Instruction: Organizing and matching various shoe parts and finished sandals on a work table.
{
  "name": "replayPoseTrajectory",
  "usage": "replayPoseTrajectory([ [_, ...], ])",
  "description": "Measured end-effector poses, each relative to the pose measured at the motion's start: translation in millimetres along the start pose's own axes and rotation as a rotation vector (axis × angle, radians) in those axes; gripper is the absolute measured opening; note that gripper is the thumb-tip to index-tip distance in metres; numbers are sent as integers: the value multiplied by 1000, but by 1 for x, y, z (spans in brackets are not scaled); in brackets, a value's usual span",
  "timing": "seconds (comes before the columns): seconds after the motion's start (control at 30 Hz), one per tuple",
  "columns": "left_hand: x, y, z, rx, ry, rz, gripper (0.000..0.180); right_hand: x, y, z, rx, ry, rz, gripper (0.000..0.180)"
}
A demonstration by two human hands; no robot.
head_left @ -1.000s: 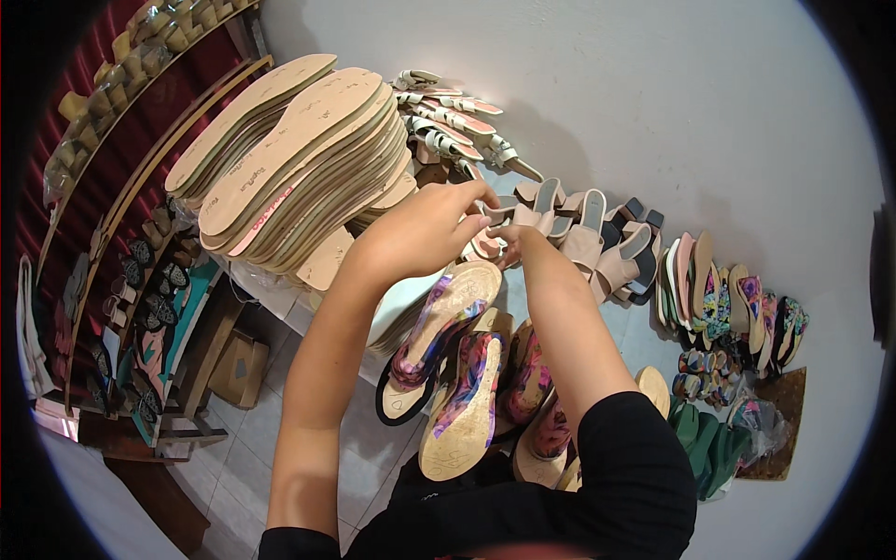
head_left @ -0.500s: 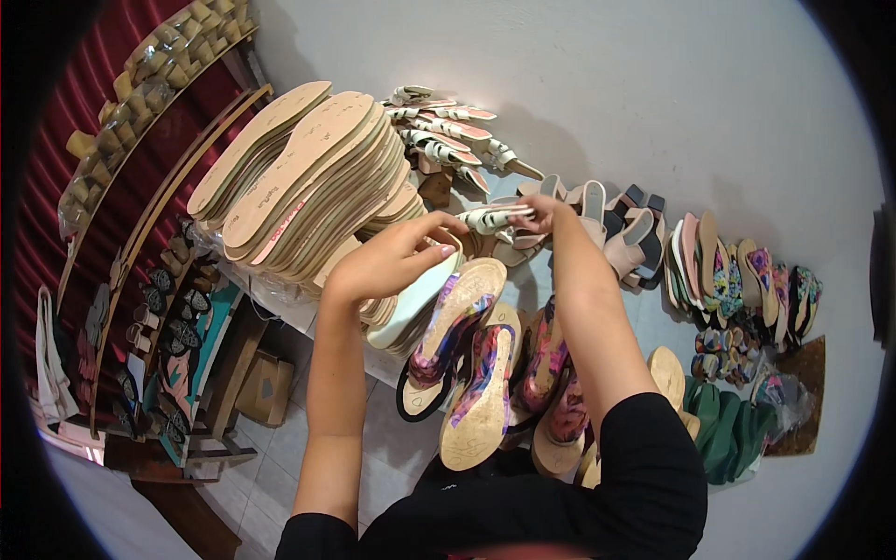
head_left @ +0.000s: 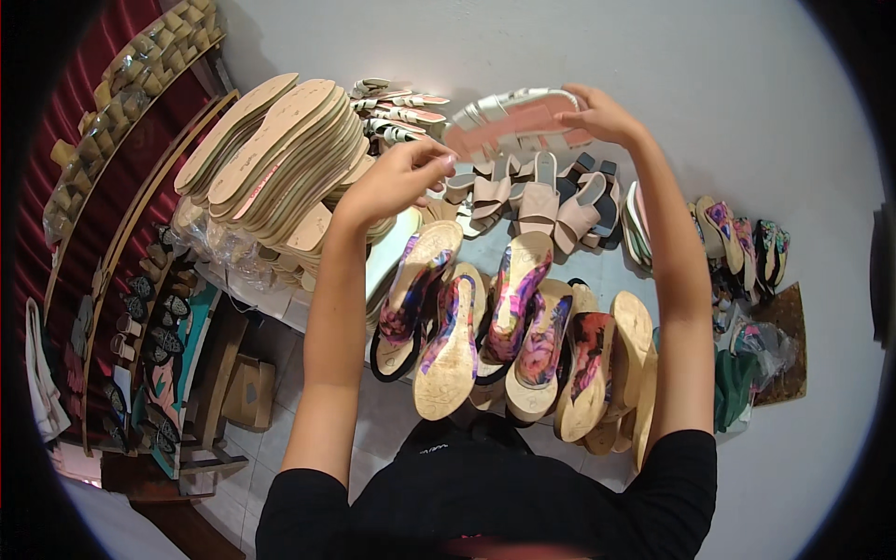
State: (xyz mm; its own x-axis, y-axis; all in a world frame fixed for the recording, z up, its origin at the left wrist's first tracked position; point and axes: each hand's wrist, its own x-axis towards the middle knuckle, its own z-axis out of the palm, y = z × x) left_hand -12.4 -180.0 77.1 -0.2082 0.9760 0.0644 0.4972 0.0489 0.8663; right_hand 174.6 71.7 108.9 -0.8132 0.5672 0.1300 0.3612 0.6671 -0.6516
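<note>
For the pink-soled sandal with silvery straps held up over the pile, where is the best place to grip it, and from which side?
Probably by its two ends, one hand from each side. The sandal lies lengthwise, sole edge toward the camera, with its straps bunched mid-length, so the bare ends offer the flattest hold. The right hand already pinches one end and the left hand meets the other.

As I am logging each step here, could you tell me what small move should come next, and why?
Probably set the pink-soled sandal down on the row of beige sandals just beneath it. Both hands hold it in the air, the left hand at one end and the right hand at the other, and that row lies directly below.
</note>
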Motion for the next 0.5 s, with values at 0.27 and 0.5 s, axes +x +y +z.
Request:
replayPoseTrajectory([
  [0.27, 17, 15, 49, -797, -83, 188, 77, -99, -64, 22, -618, 706, -778, 21],
  [0.5, 11, 33, 84, -1327, 160, 406, 51, -128, -43, 84, -462, 574, -747, 33],
])
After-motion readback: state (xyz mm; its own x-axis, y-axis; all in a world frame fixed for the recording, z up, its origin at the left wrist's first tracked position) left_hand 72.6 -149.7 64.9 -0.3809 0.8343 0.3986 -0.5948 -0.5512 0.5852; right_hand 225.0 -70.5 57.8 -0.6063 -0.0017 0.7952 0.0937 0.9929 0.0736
